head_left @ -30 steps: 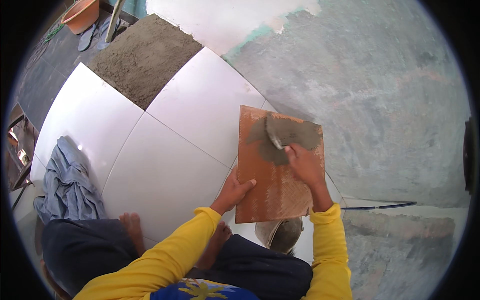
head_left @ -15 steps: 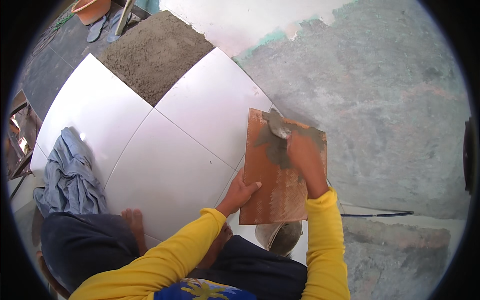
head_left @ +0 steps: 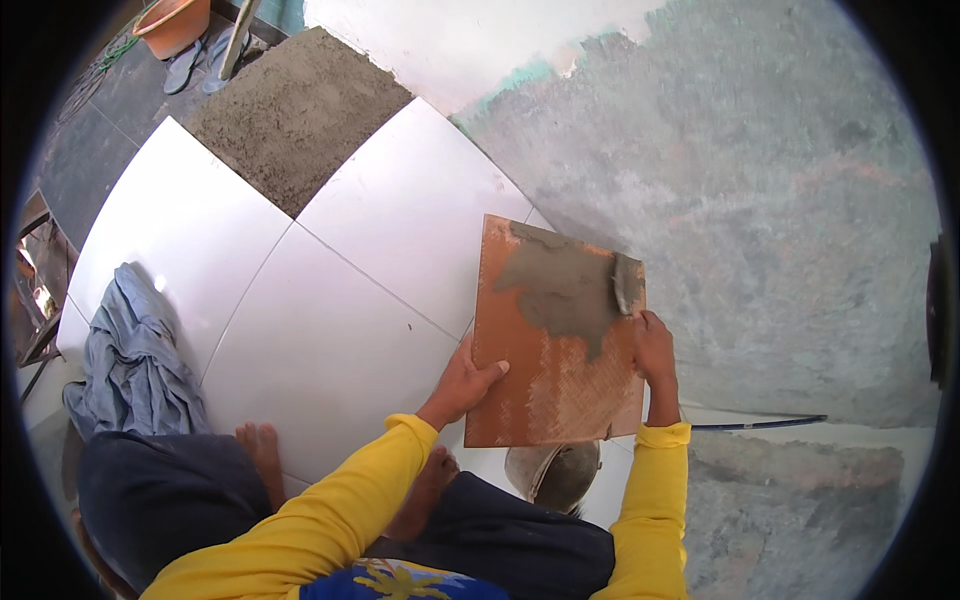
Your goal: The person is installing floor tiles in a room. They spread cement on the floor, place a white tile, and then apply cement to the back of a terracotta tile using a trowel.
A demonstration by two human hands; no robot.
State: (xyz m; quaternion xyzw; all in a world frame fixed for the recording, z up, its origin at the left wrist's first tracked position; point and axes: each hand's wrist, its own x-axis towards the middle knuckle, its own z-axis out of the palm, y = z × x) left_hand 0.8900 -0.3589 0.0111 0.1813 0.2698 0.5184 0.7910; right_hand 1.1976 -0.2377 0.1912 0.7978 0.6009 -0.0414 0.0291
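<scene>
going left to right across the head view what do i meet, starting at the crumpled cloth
Crumpled blue-grey cloth, left hand, mortar-smeared brown tile, right hand, thin dark blue hose or rod.

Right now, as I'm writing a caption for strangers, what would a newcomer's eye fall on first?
Probably the orange-brown tile right of centre, its upper part smeared with grey mortar; the left grip holds its left edge, and the right grip holds a trowel at its right edge. Next, perhaps, the rough brown-grey patch at upper left, bordering glossy white floor tiles.
</scene>
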